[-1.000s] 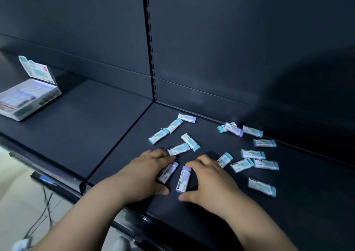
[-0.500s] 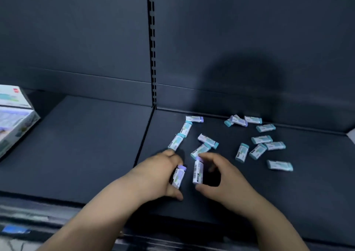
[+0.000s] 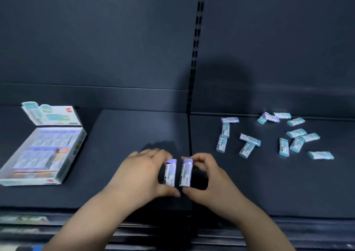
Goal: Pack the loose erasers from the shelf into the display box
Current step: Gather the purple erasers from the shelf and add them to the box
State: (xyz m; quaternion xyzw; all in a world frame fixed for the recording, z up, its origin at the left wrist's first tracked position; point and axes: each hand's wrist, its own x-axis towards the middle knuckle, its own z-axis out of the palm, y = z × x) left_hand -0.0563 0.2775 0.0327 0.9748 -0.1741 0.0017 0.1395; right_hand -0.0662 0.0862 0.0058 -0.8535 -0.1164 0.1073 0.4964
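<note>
My left hand (image 3: 140, 175) grips a purple-capped eraser (image 3: 169, 173) between fingers and thumb, held upright above the dark shelf. Beside it, my right hand (image 3: 206, 179) pinches a second purple-capped eraser (image 3: 186, 172) the same way; the two erasers stand side by side, nearly touching. The open display box (image 3: 63, 172) lies at the left with its lid flap up and rows of erasers inside. Several loose erasers (image 3: 249, 139) with teal or purple ends are scattered on the shelf to the right.
A slotted upright (image 3: 196, 45) and a seam divide the shelf (image 3: 124, 135) into left and right panels. The dark back wall rises behind. The shelf's front edge (image 3: 96, 218) runs below my wrists.
Both hands lifted their erasers off the shelf and carried them left, toward the box. The view swung left, bringing the whole display box into sight.
</note>
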